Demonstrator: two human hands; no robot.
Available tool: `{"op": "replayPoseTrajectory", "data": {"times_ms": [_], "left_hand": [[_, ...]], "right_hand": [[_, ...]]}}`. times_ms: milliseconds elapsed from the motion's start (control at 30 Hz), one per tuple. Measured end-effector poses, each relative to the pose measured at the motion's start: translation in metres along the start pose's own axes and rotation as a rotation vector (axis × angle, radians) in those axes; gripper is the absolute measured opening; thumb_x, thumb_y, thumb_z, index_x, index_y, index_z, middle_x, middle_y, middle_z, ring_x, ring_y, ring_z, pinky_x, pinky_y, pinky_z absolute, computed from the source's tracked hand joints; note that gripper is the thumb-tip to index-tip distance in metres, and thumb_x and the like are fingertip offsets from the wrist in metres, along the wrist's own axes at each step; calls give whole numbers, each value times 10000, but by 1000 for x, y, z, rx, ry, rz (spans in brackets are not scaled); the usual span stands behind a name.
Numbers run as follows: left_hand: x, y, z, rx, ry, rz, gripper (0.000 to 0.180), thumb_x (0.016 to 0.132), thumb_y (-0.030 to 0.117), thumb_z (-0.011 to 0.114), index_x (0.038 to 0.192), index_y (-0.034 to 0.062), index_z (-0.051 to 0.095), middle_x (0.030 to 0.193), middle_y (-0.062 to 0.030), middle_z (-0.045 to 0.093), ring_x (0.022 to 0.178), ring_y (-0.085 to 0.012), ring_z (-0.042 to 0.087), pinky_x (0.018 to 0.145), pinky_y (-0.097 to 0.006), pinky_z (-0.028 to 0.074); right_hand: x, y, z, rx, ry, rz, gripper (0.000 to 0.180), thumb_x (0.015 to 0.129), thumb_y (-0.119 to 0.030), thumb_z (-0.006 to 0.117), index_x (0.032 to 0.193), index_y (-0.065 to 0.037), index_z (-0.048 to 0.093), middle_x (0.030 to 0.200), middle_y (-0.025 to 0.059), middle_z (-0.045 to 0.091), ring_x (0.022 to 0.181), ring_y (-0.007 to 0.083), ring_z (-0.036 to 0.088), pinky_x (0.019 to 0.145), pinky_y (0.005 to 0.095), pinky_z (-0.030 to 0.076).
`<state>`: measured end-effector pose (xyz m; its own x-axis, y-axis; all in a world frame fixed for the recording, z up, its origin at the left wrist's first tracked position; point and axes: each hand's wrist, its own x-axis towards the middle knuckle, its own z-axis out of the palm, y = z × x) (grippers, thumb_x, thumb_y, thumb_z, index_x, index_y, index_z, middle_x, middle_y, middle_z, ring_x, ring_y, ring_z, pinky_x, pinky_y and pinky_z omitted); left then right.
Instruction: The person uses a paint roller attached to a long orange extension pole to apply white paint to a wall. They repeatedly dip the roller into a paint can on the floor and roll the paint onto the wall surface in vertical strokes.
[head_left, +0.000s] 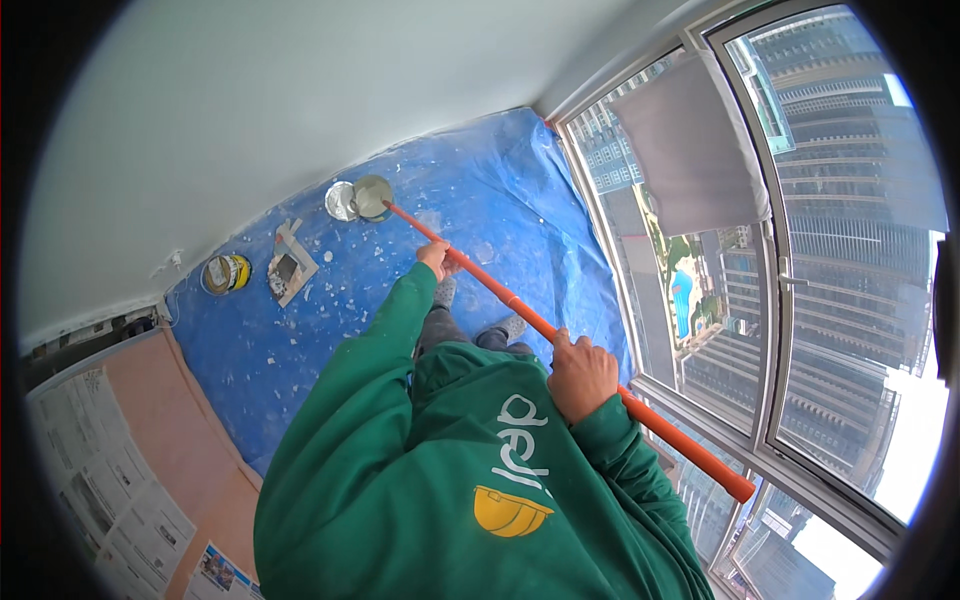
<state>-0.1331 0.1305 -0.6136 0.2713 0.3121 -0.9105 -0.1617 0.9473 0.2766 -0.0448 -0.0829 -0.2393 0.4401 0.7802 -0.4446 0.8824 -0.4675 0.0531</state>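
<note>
A long orange pole (487, 284) slants from the far left down to the near right. Both of my hands are wrapped round it. My left hand (437, 260) grips it farther out, above my feet. Closer to my body, my right hand (584, 377) is closed round the pole, and the thick end sticks out past it toward the window. The far tip reaches into an open bucket (372, 181) of pale grey-white liquid on the floor. Whatever is fixed to that tip is hidden in the bucket. A round silvery lid or shallow pan (340, 201) lies against the bucket's left side.
Blue plastic sheeting (520, 185), splattered white, covers the floor. A yellow-banded can (226, 274) and a stained piece of board (291, 265) lie near the pale wall (250, 120). Newspaper (130, 490) covers a pinkish surface at left. Tall windows with a grey cloth (690, 140) line the right.
</note>
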Motion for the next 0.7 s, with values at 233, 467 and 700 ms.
{"op": "replayPoseTrajectory", "data": {"times_ms": [233, 467, 700], "left_hand": [[-30, 14, 15, 84, -50, 78, 198, 926, 82, 519, 1066, -50, 473, 905, -219, 637, 727, -380, 688, 630, -518, 607], [-13, 7, 5, 70, 104, 99, 208, 904, 46, 527, 1066, -76, 481, 874, -222, 640, 683, -360, 686, 595, -516, 613], [-50, 20, 17, 91, 51, 138, 158, 892, 33, 516, 986, -93, 522, 805, -208, 632, 629, -326, 668, 530, -486, 617]], "right_hand": [[-12, 7, -54, -45, -25, -15, 353, 812, -95, 566, 1153, -12, 601, 825, 154, 646, 703, 308, 651, 600, 423, 509], [5, -14, -9, -95, 63, -57, 414, 764, -42, 565, 1175, -37, 614, 795, 166, 638, 648, 321, 638, 574, 436, 483], [-16, -2, -38, -94, 80, -84, 411, 773, -60, 555, 1180, -37, 608, 779, 160, 632, 631, 321, 630, 563, 431, 484]]}}
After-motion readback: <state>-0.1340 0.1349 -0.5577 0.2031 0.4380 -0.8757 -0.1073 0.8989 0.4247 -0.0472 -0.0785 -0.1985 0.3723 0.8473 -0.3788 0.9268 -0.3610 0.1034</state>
